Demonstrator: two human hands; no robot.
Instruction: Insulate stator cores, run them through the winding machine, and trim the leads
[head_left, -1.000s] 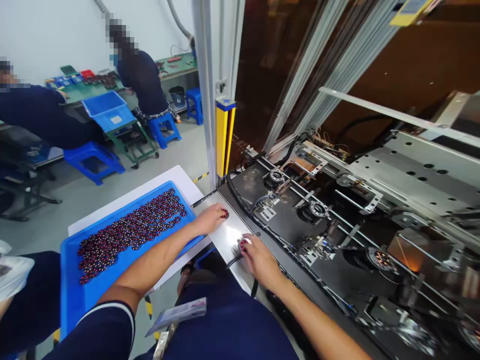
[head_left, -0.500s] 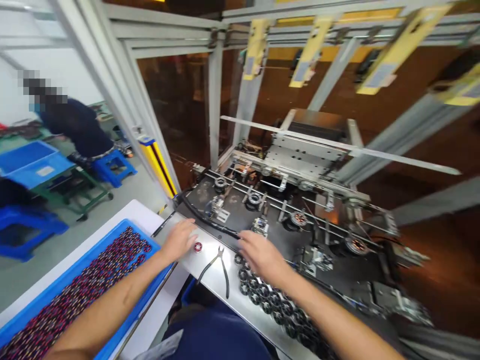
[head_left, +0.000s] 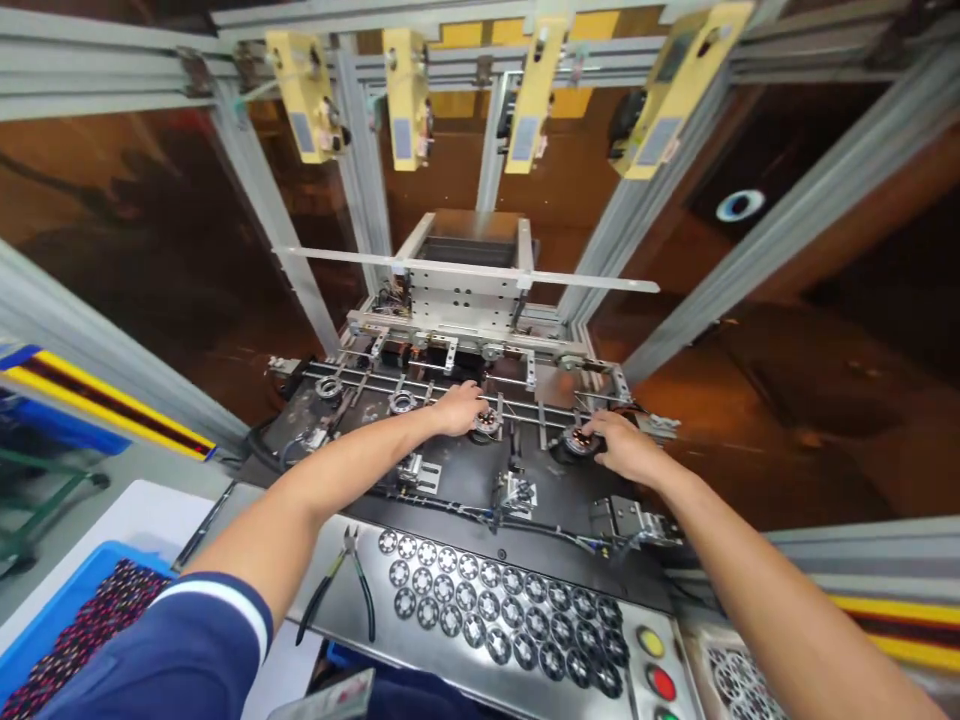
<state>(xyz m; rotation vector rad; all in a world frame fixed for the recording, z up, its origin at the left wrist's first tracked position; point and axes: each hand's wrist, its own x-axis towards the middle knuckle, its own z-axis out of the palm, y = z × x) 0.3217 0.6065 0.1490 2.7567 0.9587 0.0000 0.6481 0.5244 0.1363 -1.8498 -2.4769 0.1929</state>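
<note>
Coils (head_left: 583, 437): sit in two round mounts (head_left: 568, 449) on the black deck (head_left: 559, 495), copper tones showing; well apart, one at each hand.
Left hand (head_left: 457, 410): reaches across the deck to the left coil, overlapping its left edge from this viewpoint.
Left fingers: bent downward at the rim; no telling whether grasping the coil or released.
Right hand (head_left: 624, 447): rests at the right edge of the right coil, wrist toward the right side.
Right fingers: curled at that edge; too small to make out whether grasping the coil or only touching.
Rings (head_left: 403, 402): two, grey, sit in line with the coils, farther left.
Table (head_left: 346, 605): metal, runs along the front of the deck.
Discs (head_left: 489, 605): dark with pale centres, lie in three rows on the table, crowded together at the right end.
Pliers (head_left: 350, 542): lie left of the discs, handles spread toward the near edge.
Buttons (head_left: 662, 682): yellow, red and green, just right of the discs.
Tray (head_left: 67, 590): blue, at lower left, holds dark and red parts (head_left: 90, 625).
</note>
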